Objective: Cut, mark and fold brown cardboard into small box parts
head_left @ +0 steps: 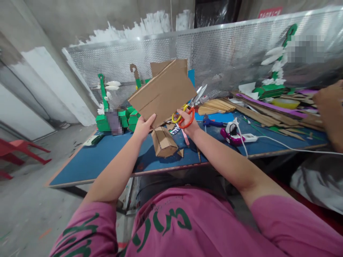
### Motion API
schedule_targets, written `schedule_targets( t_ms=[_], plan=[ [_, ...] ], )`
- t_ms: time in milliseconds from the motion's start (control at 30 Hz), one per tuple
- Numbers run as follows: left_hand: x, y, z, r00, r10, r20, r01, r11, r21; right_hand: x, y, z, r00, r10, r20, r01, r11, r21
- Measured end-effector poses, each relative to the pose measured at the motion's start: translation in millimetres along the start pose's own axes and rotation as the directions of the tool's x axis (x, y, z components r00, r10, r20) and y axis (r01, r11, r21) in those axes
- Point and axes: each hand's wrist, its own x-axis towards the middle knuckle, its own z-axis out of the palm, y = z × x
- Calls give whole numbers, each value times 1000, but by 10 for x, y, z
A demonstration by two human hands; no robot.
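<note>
A flat piece of brown cardboard (163, 92) is held up above the table, tilted. My left hand (144, 125) grips its lower left edge, thumb on the near face. In my right hand (187, 123) is a pair of scissors (187, 116) with one yellow and one red handle loop. Their blades point up and right, slightly parted, beside the cardboard's right corner. Below, a small folded cardboard box shape (164, 142) rests near the table's front edge, touched by neither hand.
On the blue table (77, 164) lie a blue glue gun (213, 122), a purple power strip (232, 137) with a white cable, and piled cardboard strips (268, 112). Green craft models (103, 119) stand at the back left. A perforated metal screen (214, 53) rises behind. Red chair (24, 150) at left.
</note>
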Motion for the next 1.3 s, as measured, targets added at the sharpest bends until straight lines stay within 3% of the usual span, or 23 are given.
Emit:
schedule_targets(
  t_ms=[67, 200, 367, 500, 633, 900, 1067, 1300],
  plan=[
    [37, 57, -71, 1000, -5, -17, 4, 996, -90, -77, -29, 34, 998, -52, 22, 52, 998, 18],
    [162, 244, -296, 989, 11, -147, -35, 986, -164, -130, -104, -6, 993, -74, 92, 93, 973, -210],
    [262, 370, -456, 945, 94, -313, -153, 974, -169, -109, -85, -55, 977, 38, 210, 71, 870, -489],
    [285, 352, -436, 912, 131, -390, -203, 968, -148, -126, -41, -28, 950, 119, 289, 60, 839, -541],
    [298, 309, -419, 906, 142, -400, -204, 972, -117, -138, -45, -20, 939, 165, 300, 38, 821, -570],
    [248, 365, -389, 890, 231, -394, -260, 965, -21, -77, 58, -93, 941, 154, 300, 66, 789, -610],
    [227, 342, -341, 890, 208, -407, -237, 971, -23, -61, 107, -138, 954, 110, 280, 96, 771, -630],
    [277, 323, -355, 852, 252, -459, -260, 964, 46, -46, 128, -175, 955, 112, 274, 100, 746, -658]
  ],
)
